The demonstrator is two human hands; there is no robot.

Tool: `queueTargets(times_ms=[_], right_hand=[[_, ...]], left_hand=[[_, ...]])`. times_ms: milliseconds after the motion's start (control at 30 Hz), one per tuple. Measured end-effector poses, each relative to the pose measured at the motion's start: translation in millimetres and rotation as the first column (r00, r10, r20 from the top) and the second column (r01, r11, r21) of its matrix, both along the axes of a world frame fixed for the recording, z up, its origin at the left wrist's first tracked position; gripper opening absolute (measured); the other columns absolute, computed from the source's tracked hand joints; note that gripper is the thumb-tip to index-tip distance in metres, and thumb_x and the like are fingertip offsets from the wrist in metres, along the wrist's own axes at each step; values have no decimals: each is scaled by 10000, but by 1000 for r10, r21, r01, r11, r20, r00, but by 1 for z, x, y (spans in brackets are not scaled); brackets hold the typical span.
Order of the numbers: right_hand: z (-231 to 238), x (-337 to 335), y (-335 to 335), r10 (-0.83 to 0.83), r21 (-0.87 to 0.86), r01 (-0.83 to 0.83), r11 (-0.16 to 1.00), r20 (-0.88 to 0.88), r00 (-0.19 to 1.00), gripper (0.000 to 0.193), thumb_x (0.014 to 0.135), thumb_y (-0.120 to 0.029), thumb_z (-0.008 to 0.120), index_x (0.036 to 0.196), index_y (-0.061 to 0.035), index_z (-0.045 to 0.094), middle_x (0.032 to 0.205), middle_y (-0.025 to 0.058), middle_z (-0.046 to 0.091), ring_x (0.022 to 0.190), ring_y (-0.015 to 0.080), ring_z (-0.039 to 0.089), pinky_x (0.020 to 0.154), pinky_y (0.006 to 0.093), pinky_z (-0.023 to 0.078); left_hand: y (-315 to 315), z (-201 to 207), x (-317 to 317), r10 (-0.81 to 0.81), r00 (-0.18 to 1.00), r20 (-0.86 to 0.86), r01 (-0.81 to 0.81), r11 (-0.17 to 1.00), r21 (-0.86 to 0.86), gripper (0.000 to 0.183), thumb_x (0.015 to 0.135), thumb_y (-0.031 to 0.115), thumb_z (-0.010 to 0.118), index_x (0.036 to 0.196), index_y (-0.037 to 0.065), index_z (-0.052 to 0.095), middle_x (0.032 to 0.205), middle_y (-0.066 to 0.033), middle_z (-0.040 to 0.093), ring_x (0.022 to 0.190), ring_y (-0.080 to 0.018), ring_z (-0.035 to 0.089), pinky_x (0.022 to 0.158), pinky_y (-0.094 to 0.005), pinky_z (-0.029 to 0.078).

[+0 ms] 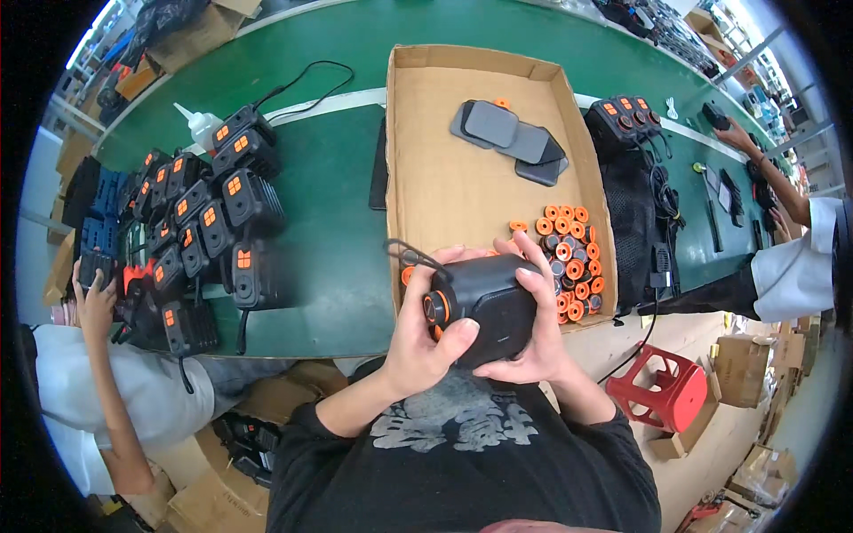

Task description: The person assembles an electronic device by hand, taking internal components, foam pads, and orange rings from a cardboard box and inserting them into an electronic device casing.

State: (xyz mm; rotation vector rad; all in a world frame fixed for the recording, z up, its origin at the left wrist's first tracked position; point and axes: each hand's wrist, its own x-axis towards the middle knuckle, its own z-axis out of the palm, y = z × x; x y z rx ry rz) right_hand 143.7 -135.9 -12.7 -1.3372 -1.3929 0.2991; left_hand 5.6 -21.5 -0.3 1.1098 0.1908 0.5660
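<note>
Both hands grip a black box-shaped device (502,318) just in front of my chest, above the near edge of a shallow cardboard tray (435,191). My left hand (422,342) wraps its left end, with the thumb beside an orange-ringed knob (436,307). A thin black cord loop (416,253) sticks out from that end. Along the right side, my right hand (542,324) is closed with fingers on top and thumb below. Inside the tray, many small orange-and-black round caps (577,266) are heaped near right. Several flat dark grey plates (524,142) overlap farther back.
Many similar black devices (213,226) with orange squares stand on the green table at left, beside a white squeeze bottle (201,126). More devices (625,124) stand right of the tray. Co-workers' hands show at left (95,298) and right (737,136). A red stool (662,389) is at lower right.
</note>
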Motion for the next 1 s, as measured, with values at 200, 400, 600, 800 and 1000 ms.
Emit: queueTargets(times_ms=[200,400,600,800,1000], right_hand=[[-2,3,0,75,131,-68,989,-51,996,1039,631,-403,878,1434,-128,280,1461,294,237,1299,457,389,1029,548,367],[0,4,-3,36,137,-40,990,33,999,1018,631,-471,868,1409,-92,331,1380,283,339,1227,437,459,988,527,409],[4,5,-3,32,140,-43,989,86,996,990,636,-490,859,1399,-100,363,1369,283,352,1219,437,467,970,514,428],[-3,2,-7,-12,113,-2,994,121,993,1024,648,-532,832,1424,-100,320,1368,308,343,1209,423,462,972,512,422],[-1,-4,-5,-100,71,94,993,75,992,1028,593,-464,885,1388,-56,378,1338,297,389,1196,419,463,968,492,429]], left_hand=[[-4,17,-3,-39,999,-10,40,997,64,821,795,171,681,1434,6,192,1438,-239,352,1341,-319,388,1103,-423,331],[-3,14,-4,-18,998,53,11,993,115,701,794,82,687,1366,9,290,1421,-218,364,1332,-301,383,1094,-419,331],[-4,14,-5,-8,998,67,-1,991,131,686,799,86,684,1359,4,296,1404,-224,378,1329,-304,385,1090,-420,332],[-5,15,-4,-8,998,66,4,998,65,678,809,89,673,1361,-5,291,1390,-217,393,1319,-288,396,1088,-408,338],[-1,12,-4,8,1000,-11,-8,1000,29,683,839,115,656,1372,-34,255,1377,-203,403,1271,-262,444,1055,-379,385]])
